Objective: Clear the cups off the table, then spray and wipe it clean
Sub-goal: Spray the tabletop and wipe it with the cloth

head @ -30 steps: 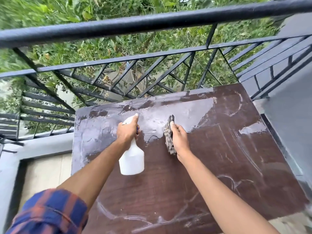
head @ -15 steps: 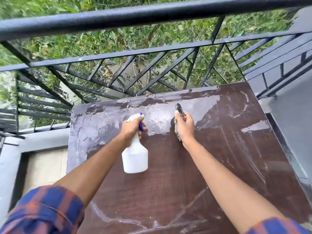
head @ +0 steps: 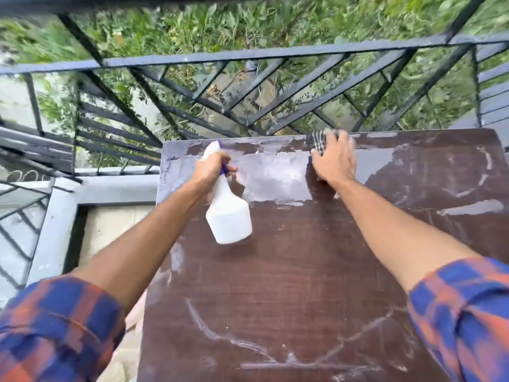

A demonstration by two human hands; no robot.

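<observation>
Worktop (head: 303,271): head view; flat brown wood-grain slab, hard, wet, streaked, likely slippery; no cups in sight.
Cloth (head: 316,140): checked, soft, limp, at far edge near black metal railing (head: 248,55); best pressed flat.
Right hand (head: 333,161): fingers spread, pressing down on it.
Left hand (head: 210,168): wrapped round neck of white plastic spray bottle (head: 228,213), probably light, rigid.

Dark brown wood-grain counter (head: 303,271) standing with far edge just beside black railing (head: 275,53). Wet film (head: 278,175) shining across far band, reflecting pale light. Near part showing dull grain, whitish streaks (head: 217,330) curving across it. More pale arcs (head: 473,177) marking far right corner. Checked cloth (head: 316,142) lying at far edge, right hand (head: 334,161) pressing flat on it, fingers spread. Motion blur hiding finer marks.
</observation>
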